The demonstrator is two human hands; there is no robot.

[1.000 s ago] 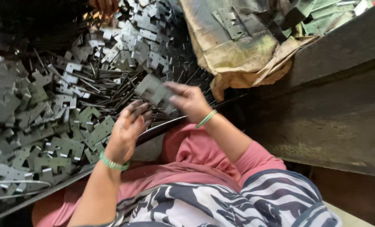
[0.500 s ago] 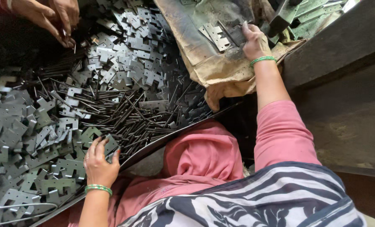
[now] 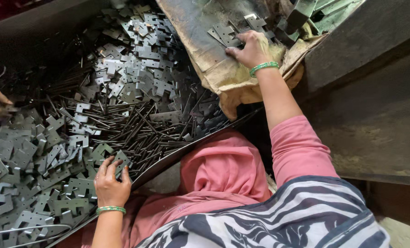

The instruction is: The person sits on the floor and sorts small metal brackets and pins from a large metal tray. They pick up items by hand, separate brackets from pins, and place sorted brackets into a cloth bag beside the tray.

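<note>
Both hands work over a big heap of grey metal plates (image 3: 122, 82) mixed with thin dark rods (image 3: 140, 128). Her right hand (image 3: 251, 48) presses loosely curled on plates lying on a worn sack (image 3: 214, 69). Her left hand (image 3: 110, 181) grasps one small plate (image 3: 121, 160) at the tray's near edge.

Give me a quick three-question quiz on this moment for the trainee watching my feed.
1. True or false: the right hand rests on flat metal plates lying on the brown sack.
2. What does the left hand touch? A) a hinge plate at the pile's edge B) the sack C) a cup
3. Fill in: a heap of thin dark metal ____ lies between the plate piles.

Key: 1 true; 2 A; 3 pins.
</note>
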